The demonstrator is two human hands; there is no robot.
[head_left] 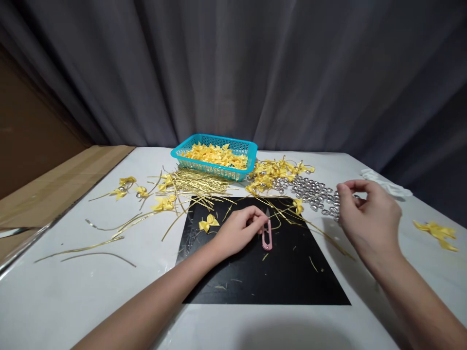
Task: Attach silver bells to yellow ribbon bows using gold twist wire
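Observation:
My left hand point(241, 228) rests over the black mat point(262, 282), its thumb and forefinger pinched on a thin gold wire point(282, 212). That wire runs right toward a yellow ribbon bow point(298, 206). Just below those fingertips lies a pair of pink thread snips point(267, 240), blades pointing away from me. My right hand point(372, 214) is raised beside a spread of small shiny silver bells point(310, 189). Its thumb and forefinger are closed together; a small silver bell seems to show by the fingers. Another yellow bow point(208, 223) lies on the mat's left part.
A turquoise basket point(251, 158) filled with yellow bows stands at the back. In front lies a heap of gold wires point(200, 182); bows with bells point(270, 172) are piled to its right. Yellow ribbon point(436, 234) and a white bundle point(386, 183) lie at right. Cardboard point(65, 177) borders the left.

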